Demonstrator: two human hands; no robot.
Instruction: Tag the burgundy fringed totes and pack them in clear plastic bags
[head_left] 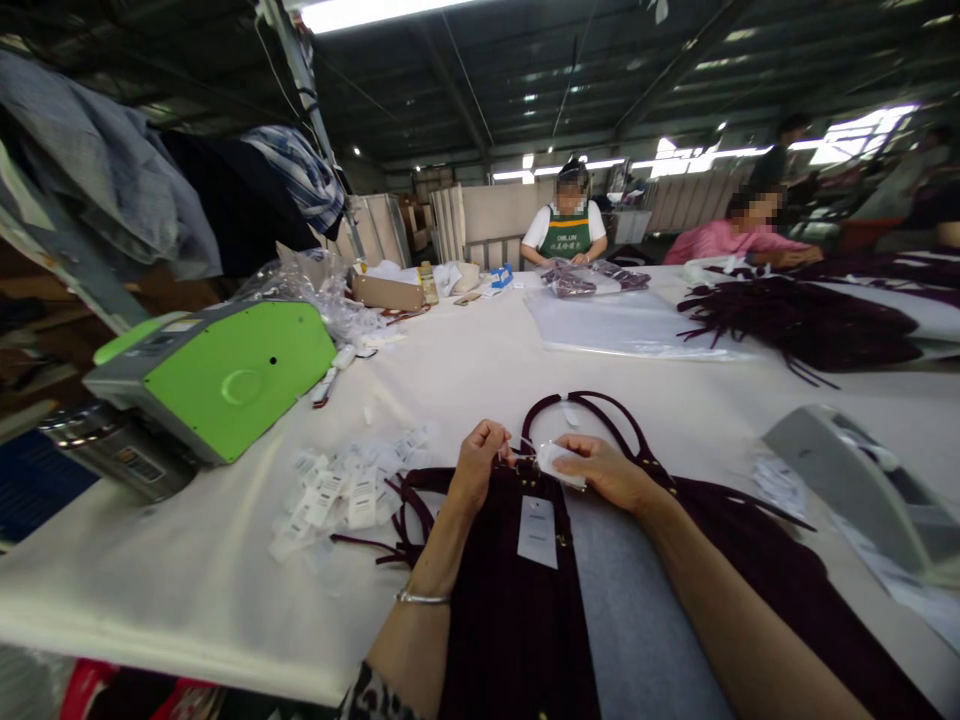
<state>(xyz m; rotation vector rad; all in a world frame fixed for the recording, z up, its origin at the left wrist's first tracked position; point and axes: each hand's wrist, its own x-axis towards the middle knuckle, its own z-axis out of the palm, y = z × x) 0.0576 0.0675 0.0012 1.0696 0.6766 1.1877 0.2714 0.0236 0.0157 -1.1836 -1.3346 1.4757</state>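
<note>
A dark maroon handbag (510, 610) with fringe lies on the table in front of me, its looped handle (600, 402) stretching away from me. My right hand (600, 470) pinches a white tag (555, 462) beside the metal hardware at the bag's top edge. Just left of it, my left hand (484, 458) is closed in a pinch on a thin white string (521, 455) that runs toward the tag. Another white label (538, 532) rests flat on the bag below my hands. Grey-white sheet (637, 600) lies under my right forearm, next to more maroon material (750, 540).
Loose printed labels (360, 495) are heaped left of the bag. A green and grey machine (232, 380) and a steel flask (127, 455) stand at left, a grey dispenser (847, 480) at right. Clear plastic bags (615, 325) lie farther back. Two people sit across the table.
</note>
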